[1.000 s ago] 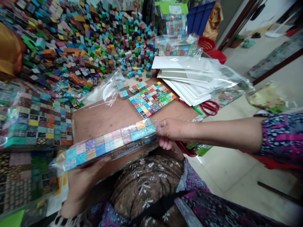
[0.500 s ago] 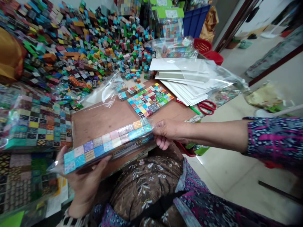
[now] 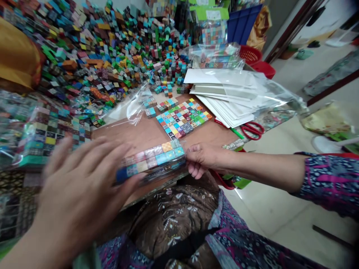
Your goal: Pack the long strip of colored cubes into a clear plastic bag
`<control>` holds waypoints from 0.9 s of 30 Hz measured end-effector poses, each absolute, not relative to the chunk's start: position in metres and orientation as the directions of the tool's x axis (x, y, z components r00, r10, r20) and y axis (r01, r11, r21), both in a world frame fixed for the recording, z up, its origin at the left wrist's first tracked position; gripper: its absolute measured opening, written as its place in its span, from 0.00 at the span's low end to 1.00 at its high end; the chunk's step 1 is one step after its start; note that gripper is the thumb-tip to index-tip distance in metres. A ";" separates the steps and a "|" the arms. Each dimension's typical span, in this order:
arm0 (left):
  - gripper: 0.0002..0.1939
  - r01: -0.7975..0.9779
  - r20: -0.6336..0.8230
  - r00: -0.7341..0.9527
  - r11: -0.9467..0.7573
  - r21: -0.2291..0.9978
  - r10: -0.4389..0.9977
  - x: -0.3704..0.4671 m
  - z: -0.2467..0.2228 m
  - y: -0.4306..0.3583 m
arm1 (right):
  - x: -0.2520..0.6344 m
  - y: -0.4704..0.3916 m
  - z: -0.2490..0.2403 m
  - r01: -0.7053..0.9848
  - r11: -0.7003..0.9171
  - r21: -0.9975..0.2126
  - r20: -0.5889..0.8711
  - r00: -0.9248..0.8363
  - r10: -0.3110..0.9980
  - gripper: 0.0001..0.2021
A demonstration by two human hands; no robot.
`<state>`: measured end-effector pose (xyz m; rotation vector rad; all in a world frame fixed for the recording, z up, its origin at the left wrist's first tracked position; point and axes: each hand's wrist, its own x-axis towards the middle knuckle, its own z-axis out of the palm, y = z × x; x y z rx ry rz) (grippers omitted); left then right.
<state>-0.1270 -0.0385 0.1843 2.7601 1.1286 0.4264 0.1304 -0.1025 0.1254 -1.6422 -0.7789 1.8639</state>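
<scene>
A long bundle of small patterned cubes (image 3: 157, 157) in clear plastic film tilts over the near edge of the brown board (image 3: 126, 132). My right hand (image 3: 200, 158) pinches the film at its right end. In front of the bundle's left end, my left hand (image 3: 81, 183) is raised with its fingers spread, smeared by motion. It hides that end, and whether the thumb touches the film I cannot tell. Farther back on the board lies a flat mosaic of coloured cubes (image 3: 183, 118), with short rows of cubes (image 3: 166, 104) beside it.
A big heap of loose cubes (image 3: 112, 48) spreads across the back. White cards (image 3: 221, 93) in plastic and red scissors (image 3: 252, 130) lie to the right. At the left stand wrapped cube blocks (image 3: 53, 130). Red baskets (image 3: 249, 55) and a blue bin (image 3: 242, 24) are behind.
My left hand has let go of the bundle's left end and come up, nearer the camera, with fingers spread. My right hand keeps its hold. The whole view has shifted slightly.
</scene>
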 end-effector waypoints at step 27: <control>0.16 0.551 -0.186 0.782 -0.799 -0.239 0.595 -0.019 0.180 -0.039 | 0.135 -0.109 0.101 -0.236 -0.583 -0.778 -0.542 -0.219 0.811 0.13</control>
